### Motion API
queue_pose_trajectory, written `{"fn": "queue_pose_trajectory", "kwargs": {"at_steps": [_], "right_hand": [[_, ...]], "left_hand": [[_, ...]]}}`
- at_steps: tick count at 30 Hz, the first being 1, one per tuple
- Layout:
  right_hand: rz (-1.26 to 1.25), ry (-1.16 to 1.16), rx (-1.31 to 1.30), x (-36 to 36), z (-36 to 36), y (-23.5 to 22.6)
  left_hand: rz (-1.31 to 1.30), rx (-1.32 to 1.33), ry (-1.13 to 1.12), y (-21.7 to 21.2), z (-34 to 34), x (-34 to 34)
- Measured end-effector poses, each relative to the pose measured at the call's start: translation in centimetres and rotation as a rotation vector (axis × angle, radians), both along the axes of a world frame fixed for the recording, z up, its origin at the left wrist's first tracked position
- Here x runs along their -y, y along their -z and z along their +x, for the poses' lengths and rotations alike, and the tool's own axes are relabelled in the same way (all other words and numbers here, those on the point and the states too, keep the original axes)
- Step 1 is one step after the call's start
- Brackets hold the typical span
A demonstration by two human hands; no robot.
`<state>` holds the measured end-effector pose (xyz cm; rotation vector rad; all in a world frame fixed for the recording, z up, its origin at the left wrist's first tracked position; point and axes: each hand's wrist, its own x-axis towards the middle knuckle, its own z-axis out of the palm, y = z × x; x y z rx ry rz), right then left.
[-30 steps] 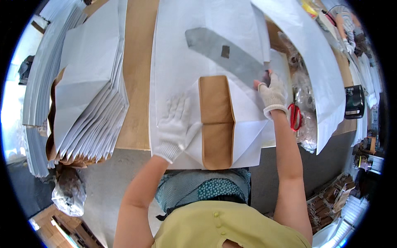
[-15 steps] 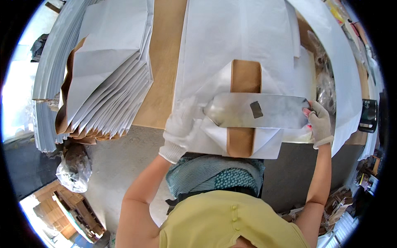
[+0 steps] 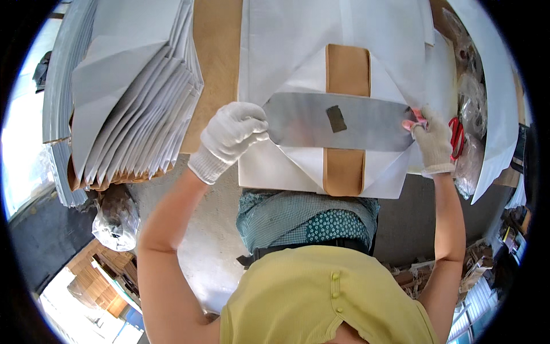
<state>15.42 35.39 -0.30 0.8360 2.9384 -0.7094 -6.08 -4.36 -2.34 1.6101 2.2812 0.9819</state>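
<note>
A flat grey metal-looking plate (image 3: 303, 120) with a dark patch of tape lies across the opened-out end of a white paper bag (image 3: 389, 166). Brown inner paper (image 3: 348, 71) of the bag shows above and below the plate. My left hand (image 3: 232, 137), in a white knitted glove, has its curled fingers closed at the plate's left end. At the other end my right hand (image 3: 433, 140) pinches the plate; its glove leaves reddish fingertips bare. The undersides of both grips are hidden.
A fanned stack of folded white paper bags (image 3: 132, 109) stands at the left on the brown board tabletop (image 3: 215, 63). Red-handled scissors (image 3: 456, 137) and crumpled clear plastic (image 3: 471, 103) lie beyond my right hand. A clear plastic bag (image 3: 116, 221) hangs below the table's left edge.
My left hand has moved left and up, out to the plate's left end. The plate and bag sit higher in view, and the bag's folded end looks spread flatter.
</note>
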Motion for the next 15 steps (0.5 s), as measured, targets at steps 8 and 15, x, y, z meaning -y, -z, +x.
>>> {"fn": "queue_pose_trajectory", "kwargs": {"at_steps": [8,15], "right_hand": [[0.36,-0.379,0.169,-0.5,-5.0,-1.0],[-0.238,-0.256,0.471,-1.7,-6.4,-3.2]], "left_hand": [[-0.228,-0.407,0.111,-2.9,5.2,-5.3],[-0.259,-0.329,0.123,-1.2,5.5,-7.9]]}}
